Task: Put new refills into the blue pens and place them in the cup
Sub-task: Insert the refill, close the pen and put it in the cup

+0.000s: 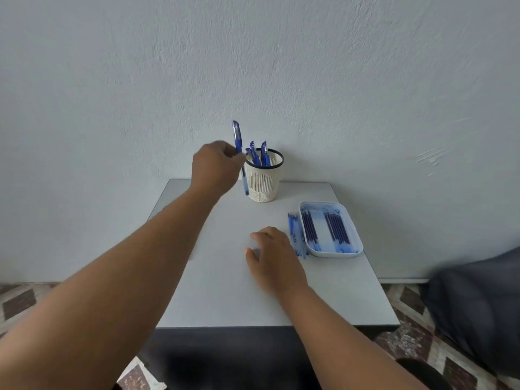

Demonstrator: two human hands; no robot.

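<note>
The left hand [215,167] reaches to the far edge of the worktop [225,291], its grip pinched round a blue pen [238,147] held upright, cap end up, just beside the cup [264,181] at that cup's nine o'clock; the pen's lower end shows against the cup's left wall, though whether the two touch cannot be told. The cream slotted cup stands at twelve o'clock on the worktop, close to the back edge and the wall, with several more blue pens [260,156] standing inside it, caps above the rim. The right hand [274,256] rests at the worktop's centre, fingers loosely spread and holding nothing. Just at its three o'clock lies a small row of loose refills [297,235], touching or nearly touching the white tray [357,235], which sits at the worktop's right edge and holds two bunches of dark refills [336,229]. Bare surface runs from the cup toward the near edge at six o'clock and across the whole left half. A dark cloth [478,305] lies on the floor off the right edge.
</note>
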